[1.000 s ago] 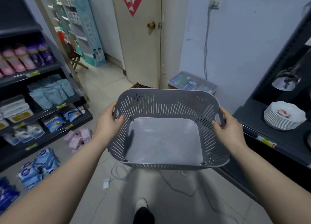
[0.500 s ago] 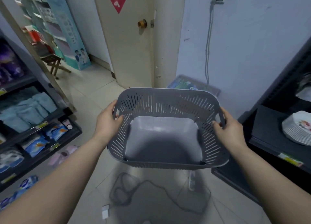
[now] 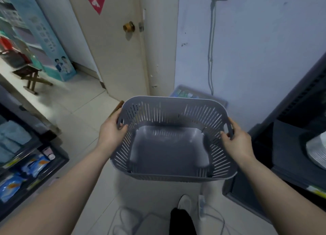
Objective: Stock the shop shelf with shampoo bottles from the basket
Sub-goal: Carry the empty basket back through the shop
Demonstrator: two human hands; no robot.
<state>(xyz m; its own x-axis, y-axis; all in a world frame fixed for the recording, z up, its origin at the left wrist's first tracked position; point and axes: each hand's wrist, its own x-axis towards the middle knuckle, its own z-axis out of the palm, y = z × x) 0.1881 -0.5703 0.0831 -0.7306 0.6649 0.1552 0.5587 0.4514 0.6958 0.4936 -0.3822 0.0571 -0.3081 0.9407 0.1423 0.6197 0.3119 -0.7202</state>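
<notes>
I carry a grey slotted plastic basket [image 3: 173, 177] in front of me above the tiled floor. Nothing lies inside it; no shampoo bottles are in view. My left hand [image 3: 111, 131] grips the basket's left rim by its handle hole, thumb inside. My right hand [image 3: 237, 140] grips the right rim at the other handle, fingers curled over the edge.
A dark shop shelf [image 3: 26, 166] with blue packets stands at the left. Another dark shelf [image 3: 282, 157] with white plates [image 3: 317, 152] is at the right. Ahead are a closed beige door [image 3: 112, 46], a flat blue box [image 3: 190, 94] on the floor and a wall cable. Cables [image 3: 211, 215] lie by my foot.
The view has swung right and forward toward the door. The left shelf has slid out to the frame's edge. Both hands keep the same hold on the basket.
</notes>
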